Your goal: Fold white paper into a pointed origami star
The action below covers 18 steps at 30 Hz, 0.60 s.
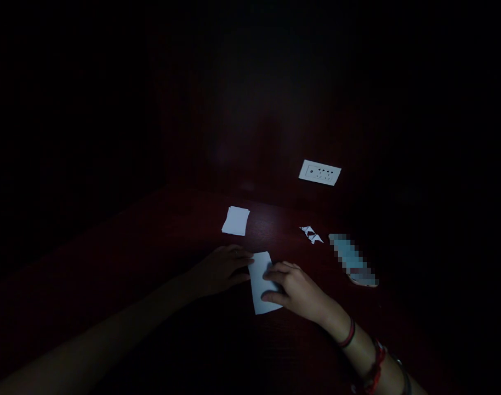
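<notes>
A white folded sheet of paper (pixel 260 282) lies on the dark red table (pixel 160 258) in front of me. My left hand (pixel 222 269) rests flat beside its left edge, fingertips touching the paper. My right hand (pixel 294 289) lies on the paper's right side, fingers pressing it down to the table. Neither hand lifts anything.
A small stack of white paper squares (pixel 236 220) lies beyond the hands. A small folded paper shape (pixel 311 234) sits to the right, with a blurred flat object (pixel 353 259) beside it. A white wall socket (pixel 319 173) is on the dark wall behind. The room is very dark.
</notes>
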Each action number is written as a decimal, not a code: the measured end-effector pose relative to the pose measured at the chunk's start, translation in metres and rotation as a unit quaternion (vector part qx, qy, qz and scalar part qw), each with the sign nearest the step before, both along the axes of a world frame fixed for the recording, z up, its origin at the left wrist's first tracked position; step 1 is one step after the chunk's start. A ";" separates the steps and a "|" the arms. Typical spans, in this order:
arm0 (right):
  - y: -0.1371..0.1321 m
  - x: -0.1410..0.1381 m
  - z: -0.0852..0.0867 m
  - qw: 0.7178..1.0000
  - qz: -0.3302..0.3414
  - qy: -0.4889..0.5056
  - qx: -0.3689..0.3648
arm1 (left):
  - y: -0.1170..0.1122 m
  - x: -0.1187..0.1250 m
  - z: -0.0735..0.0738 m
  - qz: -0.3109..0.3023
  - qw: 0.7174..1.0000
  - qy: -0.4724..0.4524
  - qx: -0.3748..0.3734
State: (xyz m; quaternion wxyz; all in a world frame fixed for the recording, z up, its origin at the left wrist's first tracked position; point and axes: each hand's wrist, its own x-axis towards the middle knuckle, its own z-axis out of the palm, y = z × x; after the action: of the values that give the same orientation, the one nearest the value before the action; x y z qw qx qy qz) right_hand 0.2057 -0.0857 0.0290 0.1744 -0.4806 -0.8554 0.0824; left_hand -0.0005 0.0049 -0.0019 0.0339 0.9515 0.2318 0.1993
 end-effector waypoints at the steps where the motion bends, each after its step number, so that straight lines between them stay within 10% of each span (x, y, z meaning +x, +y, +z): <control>1: 0.002 0.001 -0.002 1.000 -0.006 0.015 -0.005 | 0.000 0.001 -0.003 0.003 1.000 0.001 0.005; 18: 0.020 0.014 -0.019 0.994 -0.094 0.050 0.001 | -0.004 0.005 -0.011 -0.010 0.999 0.007 0.031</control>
State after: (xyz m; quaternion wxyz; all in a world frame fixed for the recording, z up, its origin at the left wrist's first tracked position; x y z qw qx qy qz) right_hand 0.2197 -0.0654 0.0100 0.2248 -0.5542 -0.7965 0.0889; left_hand 0.0041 0.0004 -0.0126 0.0049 0.9557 0.2165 0.1995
